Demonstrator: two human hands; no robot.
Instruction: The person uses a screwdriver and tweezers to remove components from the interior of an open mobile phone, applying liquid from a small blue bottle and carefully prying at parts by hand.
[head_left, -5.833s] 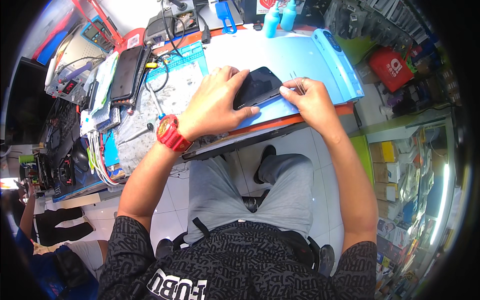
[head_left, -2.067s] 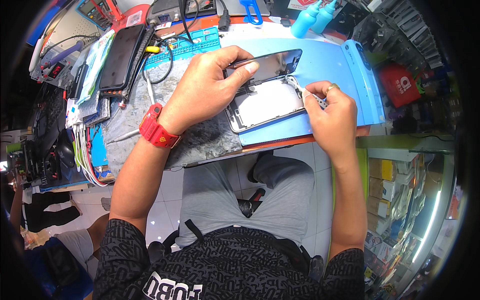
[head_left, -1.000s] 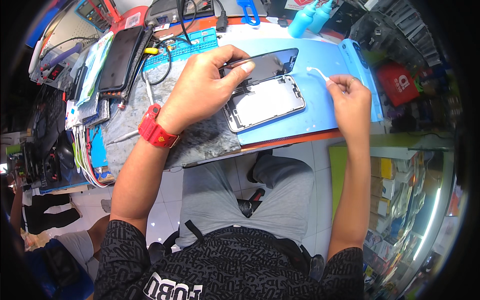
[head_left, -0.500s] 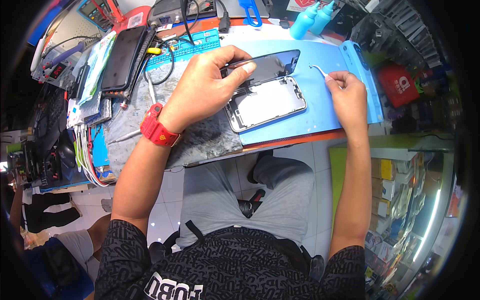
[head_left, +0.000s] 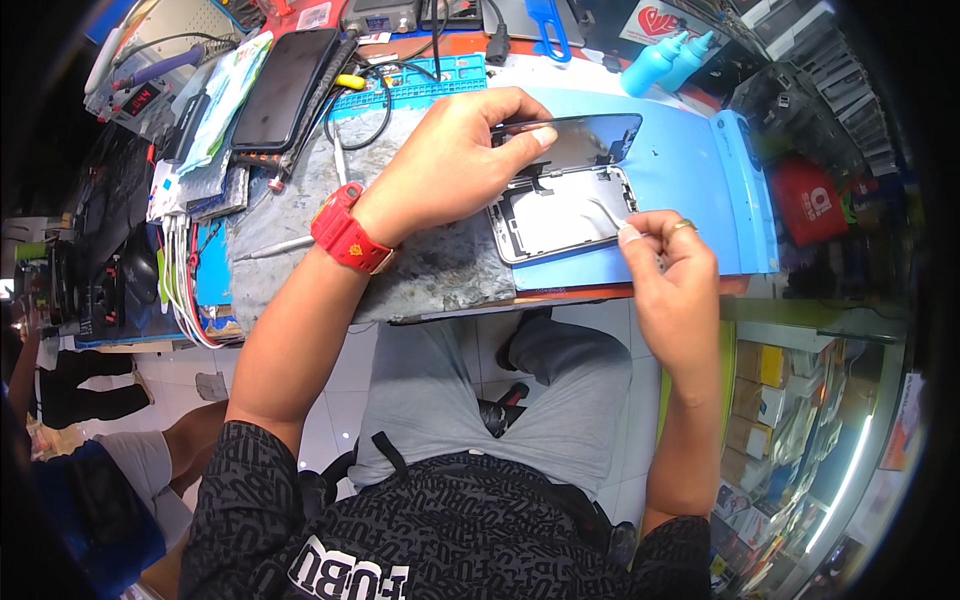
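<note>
The left hand [head_left: 452, 160] closely pinches one tilted screen [head_left: 592, 140], the right hand [head_left: 677, 285] one curved tool [head_left: 609, 214] over one phone body [head_left: 550, 220].

Pale tiled floor [head_left: 338, 400] | glass display case [head_left: 775, 337] — right | white light tube [head_left: 842, 482] — inside, lit

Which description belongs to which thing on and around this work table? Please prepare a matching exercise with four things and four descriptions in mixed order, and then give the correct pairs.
Things:
1. phone screen
2. tweezers
3. watch
4. two bottles

Descriptions:
A. red, worn and not held
B. held by the right hand
C. pale blue, near the far edge of the blue mat
D. dark, tilted up, held by the left hand

Correct pairs: 1-D, 2-B, 3-A, 4-C.
</note>
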